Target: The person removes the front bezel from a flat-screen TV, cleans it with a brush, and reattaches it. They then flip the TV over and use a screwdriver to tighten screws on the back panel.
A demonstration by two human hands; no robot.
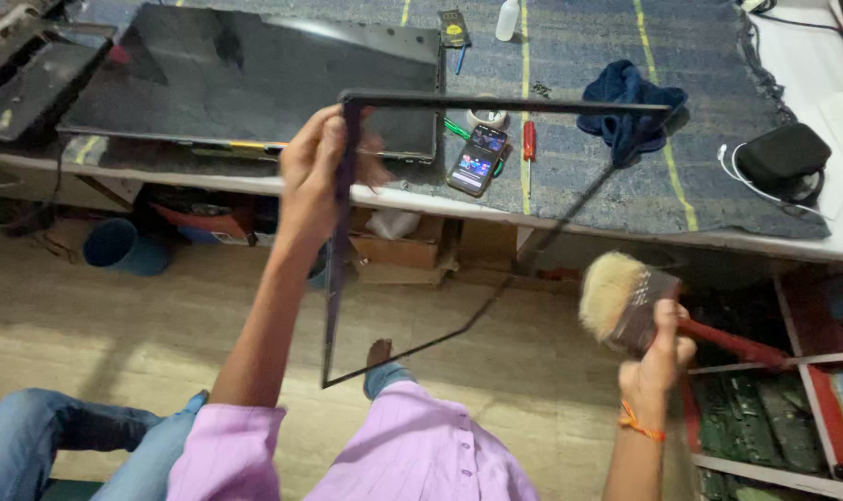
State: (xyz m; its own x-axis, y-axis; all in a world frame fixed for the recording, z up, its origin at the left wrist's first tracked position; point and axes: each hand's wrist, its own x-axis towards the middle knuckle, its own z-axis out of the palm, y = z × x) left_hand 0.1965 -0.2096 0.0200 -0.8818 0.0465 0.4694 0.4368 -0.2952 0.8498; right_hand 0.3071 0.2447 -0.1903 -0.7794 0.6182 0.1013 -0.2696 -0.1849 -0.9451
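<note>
Head view, read left to right. On the counter (570, 218), over a blue woven cloth (579, 56), lies a large dark display panel (255, 79); a smartphone (477, 160), a red-handled screwdriver (529, 140) and a dark blue rag (630, 102) lie to its right, and a black pouch (783, 156) with a white cable sits near the far end. The left hand (312, 172) holds a thin black rectangular frame (505, 103) in the air in front of the counter, fingers wrapped tight around its left side bar near the upper corner. The frame appears light, narrow and likely to flex, so the safest hold seems to be on a side bar close to a corner. The right hand (661, 357), fingers closed round the handle, grips a wide paintbrush (616, 295) with pale bristles, just beside the frame's lower right edge and not touching it.
</note>
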